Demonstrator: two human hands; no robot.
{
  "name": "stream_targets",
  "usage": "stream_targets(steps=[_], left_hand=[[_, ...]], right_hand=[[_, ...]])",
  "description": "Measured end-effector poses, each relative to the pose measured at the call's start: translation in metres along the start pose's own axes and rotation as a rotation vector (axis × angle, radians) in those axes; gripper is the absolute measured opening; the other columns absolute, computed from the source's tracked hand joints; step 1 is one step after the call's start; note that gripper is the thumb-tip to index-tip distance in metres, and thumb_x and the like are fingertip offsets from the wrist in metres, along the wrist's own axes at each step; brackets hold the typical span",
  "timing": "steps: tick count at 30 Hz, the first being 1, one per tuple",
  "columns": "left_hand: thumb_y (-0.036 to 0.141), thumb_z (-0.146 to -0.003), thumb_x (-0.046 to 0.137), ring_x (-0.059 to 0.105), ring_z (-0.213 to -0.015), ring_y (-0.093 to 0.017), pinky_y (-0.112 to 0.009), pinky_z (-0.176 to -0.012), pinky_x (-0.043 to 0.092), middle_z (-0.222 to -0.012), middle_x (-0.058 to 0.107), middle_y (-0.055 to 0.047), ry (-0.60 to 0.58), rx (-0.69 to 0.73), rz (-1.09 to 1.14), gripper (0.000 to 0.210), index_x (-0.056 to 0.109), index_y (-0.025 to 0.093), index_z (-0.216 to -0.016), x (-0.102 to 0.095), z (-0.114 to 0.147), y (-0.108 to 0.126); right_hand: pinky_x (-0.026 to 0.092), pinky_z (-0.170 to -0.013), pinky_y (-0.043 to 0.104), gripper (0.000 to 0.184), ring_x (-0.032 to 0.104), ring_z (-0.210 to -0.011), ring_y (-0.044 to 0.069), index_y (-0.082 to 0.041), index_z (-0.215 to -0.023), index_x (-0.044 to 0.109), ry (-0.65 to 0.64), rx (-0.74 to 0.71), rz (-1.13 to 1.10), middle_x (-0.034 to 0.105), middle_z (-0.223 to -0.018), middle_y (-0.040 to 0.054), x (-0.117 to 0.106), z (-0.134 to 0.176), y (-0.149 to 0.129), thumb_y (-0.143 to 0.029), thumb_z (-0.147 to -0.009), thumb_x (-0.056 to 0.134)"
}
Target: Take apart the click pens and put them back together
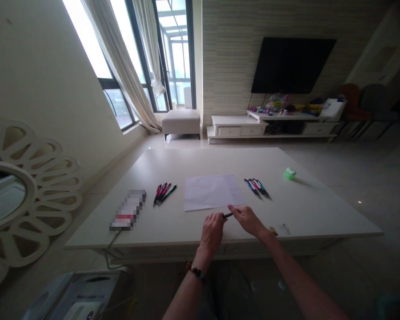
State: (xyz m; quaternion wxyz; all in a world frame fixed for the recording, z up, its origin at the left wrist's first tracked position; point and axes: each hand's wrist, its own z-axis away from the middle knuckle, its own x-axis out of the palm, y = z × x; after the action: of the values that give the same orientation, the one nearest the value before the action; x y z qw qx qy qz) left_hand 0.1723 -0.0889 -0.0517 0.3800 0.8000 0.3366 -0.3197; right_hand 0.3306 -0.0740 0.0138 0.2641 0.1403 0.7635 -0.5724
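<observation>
Left hand (212, 229) and right hand (248, 218) both closed on a slim dark pen (227, 215), lower centre of frame, my fingers gripping it from opposite ends. It's just below the white paper (206, 193) mid-frame; loose pens (163, 194) lie left of the sheet, more pens (257, 188) right.

Table (200, 160): paper sheet (206, 193) near middle. Left of sheet, first pen bunch (163, 193); farther left, flat device (128, 211) (cable (110, 249) leads over the near edge). Right of sheet, second pen bunch (257, 188); beyond that, small tub (290, 174). Single pen (227, 215) between left hand (212, 229) and right hand (248, 218), before sheet. Behind table: stool (181, 121) left, cabinet (233, 131) right.
</observation>
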Motion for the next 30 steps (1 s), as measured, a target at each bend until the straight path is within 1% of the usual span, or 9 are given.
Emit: stream_targets(steps=[4, 7, 11, 15, 20, 24, 25, 28, 30], left_hand=[[0.023, -0.089, 0.043, 0.053, -0.076, -0.017, -0.030, -0.069, 0.039, -0.079, 0.059, -0.002, 0.002, -0.010, 0.001, 0.007, 0.050, 0.021, -0.089, -0.001, 0.000, 0.000], [0.024, -0.089, 0.043, 0.053, -0.076, -0.017, -0.030, -0.070, 0.039, -0.079, 0.059, -0.002, -0.003, 0.002, 0.001, 0.009, 0.051, 0.021, -0.090, -0.001, 0.000, 0.001], [0.025, -0.089, 0.042, 0.054, -0.075, -0.016, -0.030, -0.070, 0.039, -0.079, 0.059, -0.002, -0.007, 0.001, 0.011, 0.010, 0.051, 0.020, -0.088, -0.001, 0.000, 0.001], [0.025, -0.088, 0.045, 0.054, -0.074, -0.016, -0.029, -0.069, 0.039, -0.077, 0.059, -0.002, 0.007, 0.014, 0.007, 0.009, 0.052, 0.021, -0.085, -0.001, 0.000, 0.001], [0.025, -0.089, 0.043, 0.053, -0.074, -0.015, -0.029, -0.069, 0.038, -0.078, 0.059, -0.002, 0.012, 0.020, 0.014, 0.011, 0.053, 0.020, -0.086, -0.002, 0.000, 0.000], [0.025, -0.090, 0.042, 0.053, -0.076, -0.016, -0.029, -0.070, 0.038, -0.079, 0.059, -0.003, -0.013, 0.022, 0.001, 0.012, 0.053, 0.020, -0.086, -0.003, 0.001, 0.000], [0.025, -0.090, 0.042, 0.053, -0.076, -0.016, -0.029, -0.070, 0.038, -0.079, 0.059, -0.002, -0.011, 0.018, 0.002, 0.012, 0.053, 0.020, -0.086, -0.004, 0.001, 0.000], [0.026, -0.090, 0.042, 0.053, -0.076, -0.016, -0.029, -0.070, 0.038, -0.078, 0.058, -0.002, 0.000, 0.008, 0.020, 0.013, 0.052, 0.021, -0.085, -0.004, 0.000, 0.001], [0.025, -0.090, 0.041, 0.053, -0.075, -0.016, -0.028, -0.069, 0.038, -0.078, 0.059, -0.002, -0.002, 0.018, 0.030, 0.013, 0.052, 0.021, -0.085, -0.004, 0.000, 0.001]], right_hand=[[0.028, -0.050, 0.022, 0.037, 0.041, -0.052, 0.011, -0.016, -0.060, 0.054, -0.055, -0.007, -0.022, 0.046, -0.053, -0.0038, -0.003, 0.002, -0.001, -0.043, -0.084, 0.044], [0.026, -0.048, 0.023, 0.044, 0.037, -0.049, 0.010, -0.017, -0.053, 0.049, -0.043, 0.013, -0.023, 0.040, -0.048, -0.0044, -0.004, 0.004, 0.000, -0.045, -0.085, 0.040], [0.027, -0.049, 0.022, 0.037, 0.039, -0.051, 0.010, -0.016, -0.061, 0.054, -0.051, 0.008, -0.039, 0.045, -0.052, -0.0042, 0.000, 0.006, 0.003, -0.042, -0.085, 0.043], [0.024, -0.047, 0.023, 0.045, 0.034, -0.046, 0.009, -0.017, -0.052, 0.048, 0.011, 0.064, -0.026, 0.035, -0.046, -0.0050, 0.005, 0.007, 0.006, -0.044, -0.086, 0.038], [0.026, -0.046, 0.022, 0.036, 0.038, -0.050, 0.010, -0.016, -0.061, 0.054, -0.048, 0.041, -0.097, 0.043, -0.052, -0.0044, 0.005, 0.008, 0.006, -0.044, -0.083, 0.044], [0.023, -0.044, 0.022, 0.046, 0.030, -0.045, 0.009, -0.017, -0.051, 0.046, -0.004, 0.096, -0.131, 0.032, -0.045, -0.0054, 0.009, 0.008, 0.008, -0.048, -0.084, 0.040], [0.023, -0.043, 0.022, 0.046, 0.030, -0.044, 0.009, -0.017, -0.051, 0.046, -0.010, 0.113, -0.149, 0.032, -0.045, -0.0055, 0.010, 0.008, 0.010, -0.050, -0.083, 0.040], [0.025, -0.043, 0.021, 0.040, 0.032, -0.045, 0.008, -0.017, -0.058, 0.049, -0.052, 0.131, -0.235, 0.036, -0.048, -0.0055, 0.012, 0.008, 0.013, -0.051, -0.080, 0.046], [0.024, -0.042, 0.021, 0.038, 0.031, -0.045, 0.008, -0.018, -0.058, 0.047, -0.053, 0.134, -0.292, 0.036, -0.048, -0.0060, 0.015, 0.008, 0.015, -0.050, -0.078, 0.048]])
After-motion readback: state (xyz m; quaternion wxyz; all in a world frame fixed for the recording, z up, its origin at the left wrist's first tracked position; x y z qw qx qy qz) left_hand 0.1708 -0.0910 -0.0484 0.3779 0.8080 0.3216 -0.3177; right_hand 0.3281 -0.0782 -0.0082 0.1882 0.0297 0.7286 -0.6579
